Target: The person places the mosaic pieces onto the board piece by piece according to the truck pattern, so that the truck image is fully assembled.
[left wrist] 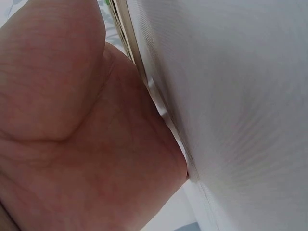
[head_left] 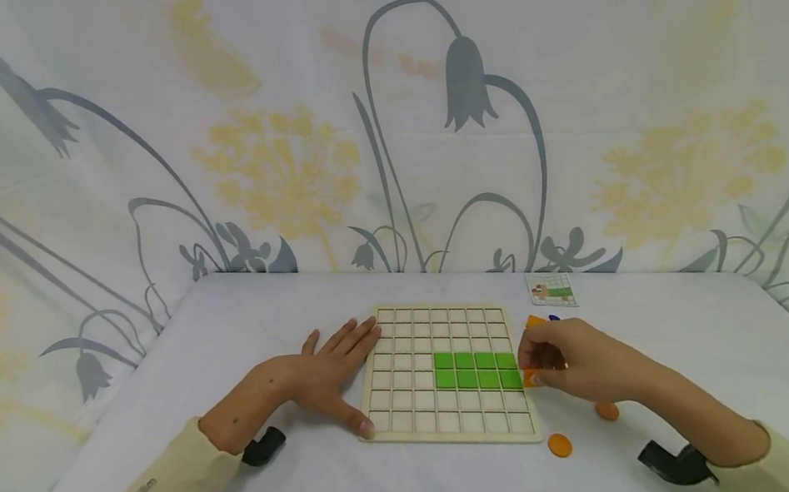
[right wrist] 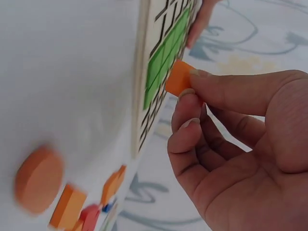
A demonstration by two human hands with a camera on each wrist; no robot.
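A pale wooden grid board [head_left: 460, 441] lies on the white-covered table, with a two-row block of green square tiles [head_left: 466, 369] at its right side. My left hand [head_left: 336, 370] rests with fingers spread along the board's left edge, thumb at the near corner and fingertips at the far one. My right hand [head_left: 592, 357] is at the right edge, level with the green tiles. Between thumb and fingertips it pinches an orange square tile [right wrist: 178, 79], tilted in the right wrist view. The left wrist view shows mostly palm [left wrist: 96, 144] against the white cloth.
Two orange discs, one nearer [head_left: 560, 445] and one farther right [head_left: 607, 411], lie right of the board. A small picture card [head_left: 552, 290] sits behind. Orange pieces [right wrist: 67, 207], a red piece [right wrist: 90, 216] and a blue piece [right wrist: 108, 206] lie near my right hand. A flower-patterned cloth [head_left: 426, 149] hangs behind.
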